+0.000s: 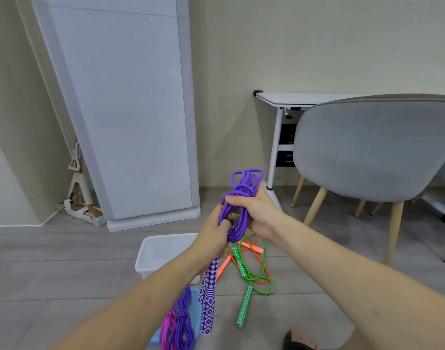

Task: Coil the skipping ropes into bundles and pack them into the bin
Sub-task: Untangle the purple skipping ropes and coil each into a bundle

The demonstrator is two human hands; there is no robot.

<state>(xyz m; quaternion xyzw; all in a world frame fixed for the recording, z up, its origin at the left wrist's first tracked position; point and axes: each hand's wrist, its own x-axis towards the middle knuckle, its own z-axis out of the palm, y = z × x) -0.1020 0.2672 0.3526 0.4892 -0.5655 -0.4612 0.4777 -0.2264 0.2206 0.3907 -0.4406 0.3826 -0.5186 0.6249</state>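
A purple skipping rope [243,190] is gathered into a coil in mid-air in front of me. My right hand [258,213] grips the upper part of the coil, and my left hand [212,236] holds its lower part. Its two purple patterned handles [207,299] hang down below my left hand. A white plastic bin [160,253] stands on the floor behind my left forearm. Green rope [260,274] and orange rope [251,247] lie loose and tangled on the floor to the bin's right.
Coiled purple and pink ropes [177,327] rest on a blue lid-like thing [195,311] near the bottom edge. A grey chair [368,147] and a white table [292,98] stand at the right. A tall grey panel [130,109] leans on the wall. My foot [301,339] shows below.
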